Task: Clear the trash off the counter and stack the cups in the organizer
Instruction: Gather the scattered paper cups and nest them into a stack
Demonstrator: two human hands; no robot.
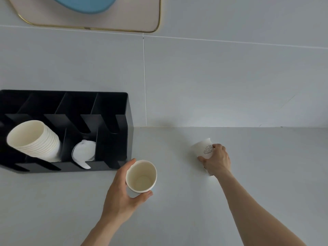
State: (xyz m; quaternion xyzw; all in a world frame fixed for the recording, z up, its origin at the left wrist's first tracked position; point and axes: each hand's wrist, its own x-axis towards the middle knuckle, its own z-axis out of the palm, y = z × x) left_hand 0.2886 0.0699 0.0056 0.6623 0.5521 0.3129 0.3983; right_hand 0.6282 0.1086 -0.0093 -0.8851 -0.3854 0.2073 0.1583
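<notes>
My left hand (120, 194) grips an upright white paper cup (141, 176), its open mouth facing up, just right of the black organizer (113, 132). My right hand (217, 160) is closed around a second white paper cup (203, 148) with a small dark print, tipped on its side on the grey counter (177, 219) near the wall. Inside the organizer's left slot lies a stack of several nested paper cups (33, 139). The slot beside it holds white plastic lids (83, 152).
The organizer stands against the grey tiled wall (213, 77) at the left; its right slot and back compartments look dark and hold nothing I can see. A beige gold-rimmed panel (138, 15) with a blue shape hangs high on the wall.
</notes>
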